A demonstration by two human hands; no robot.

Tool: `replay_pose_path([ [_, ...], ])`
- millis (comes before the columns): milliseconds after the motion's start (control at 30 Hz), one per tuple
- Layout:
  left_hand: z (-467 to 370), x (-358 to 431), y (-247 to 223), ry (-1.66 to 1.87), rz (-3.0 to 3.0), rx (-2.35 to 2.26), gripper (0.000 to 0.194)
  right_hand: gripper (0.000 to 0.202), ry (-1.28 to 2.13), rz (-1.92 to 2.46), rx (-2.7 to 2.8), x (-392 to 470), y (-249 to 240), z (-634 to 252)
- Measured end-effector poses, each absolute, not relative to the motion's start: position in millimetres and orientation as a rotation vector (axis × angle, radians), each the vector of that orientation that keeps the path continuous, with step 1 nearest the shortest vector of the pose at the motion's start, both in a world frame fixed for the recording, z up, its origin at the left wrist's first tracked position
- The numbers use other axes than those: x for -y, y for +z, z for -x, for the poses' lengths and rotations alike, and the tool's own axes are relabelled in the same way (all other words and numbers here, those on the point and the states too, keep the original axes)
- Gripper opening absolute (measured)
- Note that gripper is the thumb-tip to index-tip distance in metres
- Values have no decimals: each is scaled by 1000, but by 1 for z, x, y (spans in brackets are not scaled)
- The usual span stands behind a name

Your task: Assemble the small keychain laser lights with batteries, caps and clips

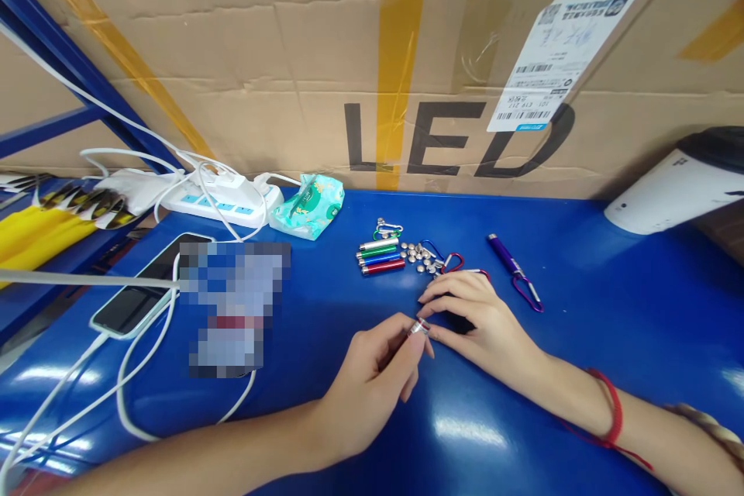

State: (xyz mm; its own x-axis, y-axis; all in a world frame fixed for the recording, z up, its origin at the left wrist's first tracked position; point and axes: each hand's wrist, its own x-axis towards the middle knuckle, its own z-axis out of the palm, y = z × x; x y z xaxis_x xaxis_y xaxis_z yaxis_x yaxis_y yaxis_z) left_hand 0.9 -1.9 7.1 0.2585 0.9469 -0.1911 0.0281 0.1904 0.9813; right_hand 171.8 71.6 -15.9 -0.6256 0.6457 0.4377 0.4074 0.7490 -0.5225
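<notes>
Between the thumb and forefinger of my left hand (377, 376) is a small silver metal cylinder (418, 327) with some red at its top; its lower part is hidden by the fingers. My right hand (485, 314) is beside it, fingers curved and apart, with the thumb tip close to the cylinder. I cannot tell whether it touches. Beyond the hands lie several button cells (414, 254) and a red carabiner (452, 262). Left of these is a row of slim tubes, including a red tube (384, 268), a blue tube (380, 258) and a green tube (377, 251).
A purple keychain flashlight (504, 254) with carabiner lies to the right. Behind are a tissue pack (311, 208) and a white power strip (224, 201). Cabled phones, including a black-screened phone (145, 291), lie left. A white cup (668, 186) stands right, before a large cardboard box (291, 54).
</notes>
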Motion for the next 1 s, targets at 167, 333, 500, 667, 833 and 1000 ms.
replay_pose_path([
  [167,-1,2,7,875,-1181,-1097,29,10,533,716,2355,-70,-15,-171],
  [333,0,0,8,869,-1176,-1104,29,11,493,725,2373,-71,-16,-170],
  [500,-1,2,7,860,-1187,-1106,28,7,499,664,2405,-72,-16,-171],
  [667,-1,4,6,869,-1187,-1094,28,10,538,690,2418,-73,-17,-171],
  [833,-2,3,6,863,-1190,-1089,29,10,566,719,2404,-72,-18,-172],
  [1000,-3,4,8,849,-1196,-1089,29,7,603,736,2377,-72,-17,-170],
])
